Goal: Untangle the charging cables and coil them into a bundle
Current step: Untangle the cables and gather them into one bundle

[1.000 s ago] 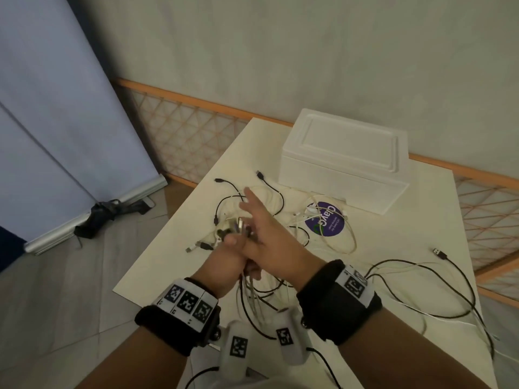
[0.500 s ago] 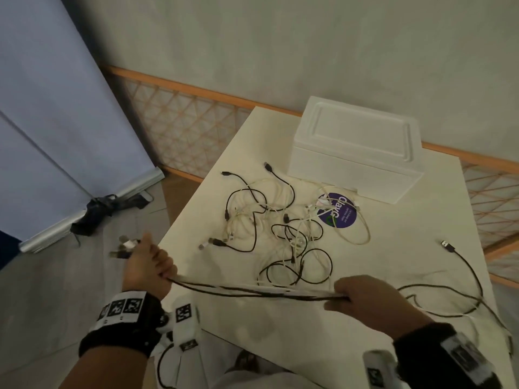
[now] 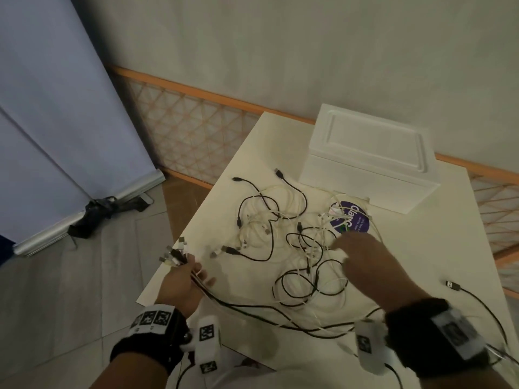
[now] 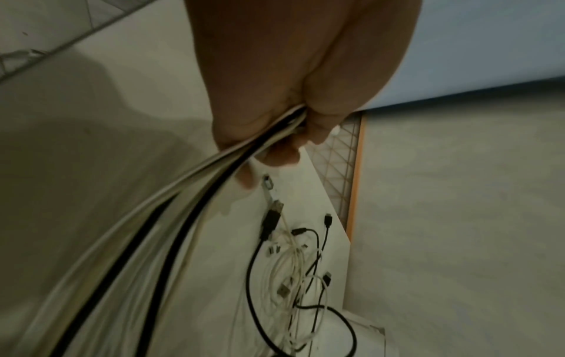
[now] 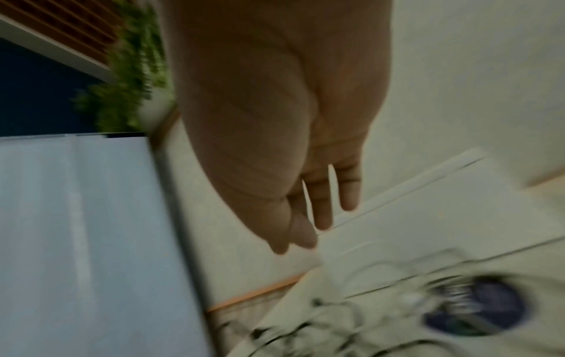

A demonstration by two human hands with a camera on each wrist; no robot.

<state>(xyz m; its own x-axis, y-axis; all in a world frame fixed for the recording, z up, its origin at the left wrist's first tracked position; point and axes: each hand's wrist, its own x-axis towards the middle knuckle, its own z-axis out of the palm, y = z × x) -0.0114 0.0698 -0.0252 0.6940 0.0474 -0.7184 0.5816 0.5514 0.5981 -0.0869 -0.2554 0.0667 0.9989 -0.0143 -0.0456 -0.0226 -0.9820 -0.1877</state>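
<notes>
A: How far along is the tidy-up?

B: Just started, I think. The left hand (image 3: 184,284) squeezes a few cables (image 4: 171,232) near their plugs. Nothing is coiled yet.

A: And the rest?

B: A messy pile (image 3: 295,245) lies on the bench (image 3: 421,262), in front of the white box (image 3: 370,161).

A: What about the right hand (image 3: 373,265)?

B: It hovers over the pile's near side, fingers straight, holding nothing. The held cables trail from the left hand, passing below it.

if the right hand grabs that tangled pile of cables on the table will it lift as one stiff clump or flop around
Probably floppy: the tangled pile lies in loose thin loops. Interlaced black and white strands would likely drag neighbours along. The gathered cables sag from the left hand, suggesting little stiffness. The right hand is open above the pile.
</notes>
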